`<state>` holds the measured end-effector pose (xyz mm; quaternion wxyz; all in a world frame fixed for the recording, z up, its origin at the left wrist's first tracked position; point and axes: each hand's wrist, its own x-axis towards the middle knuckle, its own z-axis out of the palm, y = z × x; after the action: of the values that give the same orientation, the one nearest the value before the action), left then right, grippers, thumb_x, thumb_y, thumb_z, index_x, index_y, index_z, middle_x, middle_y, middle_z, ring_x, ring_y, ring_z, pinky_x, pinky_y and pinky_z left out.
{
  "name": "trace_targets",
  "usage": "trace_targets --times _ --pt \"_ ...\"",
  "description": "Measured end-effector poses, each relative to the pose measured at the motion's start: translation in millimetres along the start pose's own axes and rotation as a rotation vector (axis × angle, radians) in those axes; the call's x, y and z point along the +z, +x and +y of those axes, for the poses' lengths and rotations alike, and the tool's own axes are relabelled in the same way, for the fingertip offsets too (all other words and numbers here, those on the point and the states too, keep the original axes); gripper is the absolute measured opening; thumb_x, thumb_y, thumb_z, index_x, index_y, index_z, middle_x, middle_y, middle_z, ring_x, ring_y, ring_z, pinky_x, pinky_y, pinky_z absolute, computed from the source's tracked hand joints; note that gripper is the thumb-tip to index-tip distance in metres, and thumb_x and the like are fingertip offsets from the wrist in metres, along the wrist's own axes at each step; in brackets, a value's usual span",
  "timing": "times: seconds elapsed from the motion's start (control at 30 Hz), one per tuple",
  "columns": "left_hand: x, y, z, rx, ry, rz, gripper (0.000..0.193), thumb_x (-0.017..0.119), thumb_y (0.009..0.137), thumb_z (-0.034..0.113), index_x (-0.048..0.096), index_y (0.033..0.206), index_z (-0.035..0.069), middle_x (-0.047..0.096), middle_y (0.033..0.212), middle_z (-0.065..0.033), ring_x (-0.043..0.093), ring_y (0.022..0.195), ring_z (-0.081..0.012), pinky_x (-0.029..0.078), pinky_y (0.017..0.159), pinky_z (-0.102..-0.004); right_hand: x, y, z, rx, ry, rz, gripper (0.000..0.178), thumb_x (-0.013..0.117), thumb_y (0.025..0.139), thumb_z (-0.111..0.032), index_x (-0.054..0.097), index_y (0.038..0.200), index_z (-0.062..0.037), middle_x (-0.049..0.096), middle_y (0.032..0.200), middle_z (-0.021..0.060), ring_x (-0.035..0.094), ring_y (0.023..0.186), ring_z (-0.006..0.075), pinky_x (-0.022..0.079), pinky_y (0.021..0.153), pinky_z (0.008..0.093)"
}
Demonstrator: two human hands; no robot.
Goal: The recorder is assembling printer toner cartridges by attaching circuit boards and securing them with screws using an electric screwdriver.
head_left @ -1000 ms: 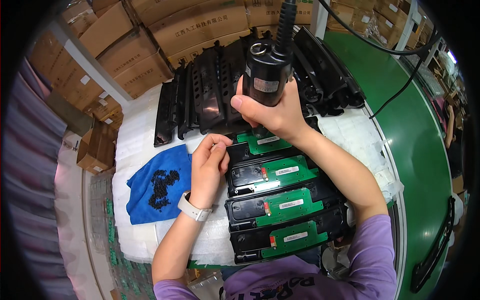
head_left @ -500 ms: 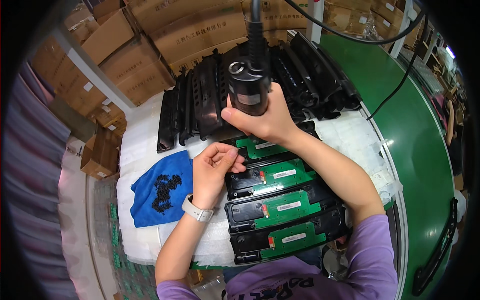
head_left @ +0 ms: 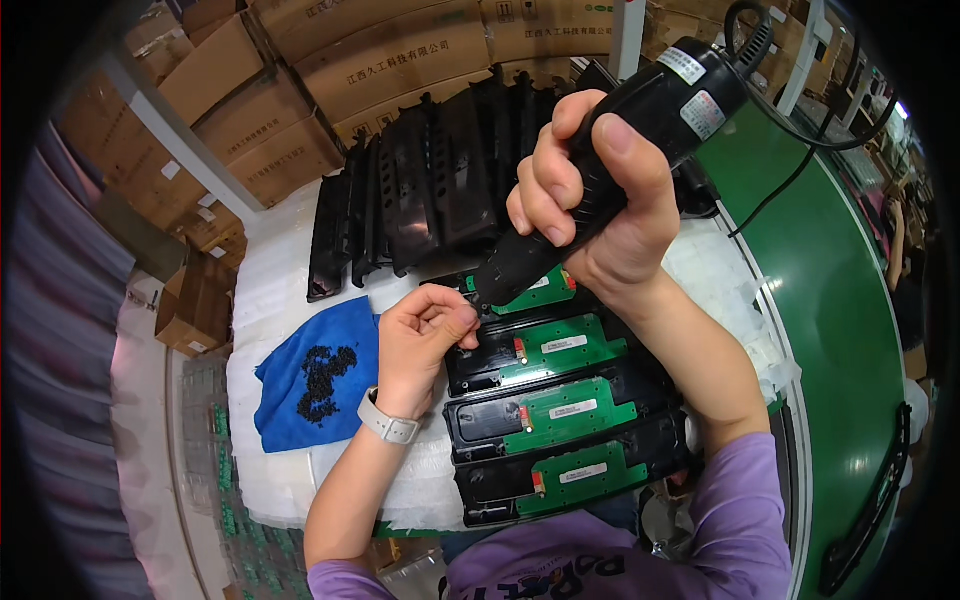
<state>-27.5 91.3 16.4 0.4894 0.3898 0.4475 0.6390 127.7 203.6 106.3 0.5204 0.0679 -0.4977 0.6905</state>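
Note:
My right hand (head_left: pixel 600 200) is wrapped round a black electric screwdriver (head_left: pixel 690 95), which is tilted with its narrow end down and to the left. That end is close to the fingertips of my left hand (head_left: pixel 425 335), whose thumb and fingers are pinched; whatever they hold is too small to make out. Both are over the farthest of several black plastic panels, each fitted with a green circuit board (head_left: pixel 565 405). The nearest black panel (head_left: pixel 490 490) lies close to my body. Left of my left hand, small black screws (head_left: pixel 325 380) lie heaped on a blue cloth (head_left: pixel 275 420).
More black plastic panels (head_left: pixel 410 190) stand in a row at the back of the white padded table (head_left: pixel 265 255). Cardboard boxes (head_left: pixel 400 60) are stacked behind them. A green surface (head_left: pixel 790 230) runs along the right, and a black cable hangs above it.
My right hand has tipped the screwdriver from upright to a slant, its body swinging up to the right. My left hand has barely moved.

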Motion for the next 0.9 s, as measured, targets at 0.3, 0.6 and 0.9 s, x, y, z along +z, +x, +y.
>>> trace_targets --times 0.3,0.6,0.9 --pt "-5.9 1.2 1.2 -0.009 0.013 -0.118 0.009 0.067 0.083 0.003 0.058 0.087 0.000 0.061 0.074 -0.0029 0.058 0.064 -0.0081 0.047 0.063 -0.0197 1.3 -2.1 -3.6 0.010 0.062 -0.024 0.029 0.046 0.091 -0.035 0.052 0.098 -0.0075 0.047 0.061 0.0018 0.043 0.042 0.0123 0.044 0.052 0.0319" --pt "-8.8 0.2 -6.3 -0.009 0.148 -0.132 0.011 0.066 0.084 0.007 0.062 0.090 -0.002 0.064 0.077 -0.0073 0.057 0.061 -0.0086 0.046 0.059 -0.0197 5.7 -2.6 0.8 0.056 -0.028 0.062 0.025 0.048 0.089 -0.032 0.052 0.095 -0.0072 0.046 0.060 0.0021 0.043 0.041 0.0120 0.043 0.050 0.0315" --pt "-9.5 7.8 -1.6 -0.049 0.157 0.048 0.034 0.037 0.100 0.026 0.058 0.102 -0.001 0.064 0.103 -0.0128 0.060 0.089 -0.0129 0.046 0.080 -0.0224 -9.3 1.1 27.4 0.124 -0.361 0.017 0.020 0.062 0.080 -0.016 0.053 0.074 0.0007 0.048 0.052 0.0042 0.046 0.040 0.0125 0.037 0.040 0.0247"
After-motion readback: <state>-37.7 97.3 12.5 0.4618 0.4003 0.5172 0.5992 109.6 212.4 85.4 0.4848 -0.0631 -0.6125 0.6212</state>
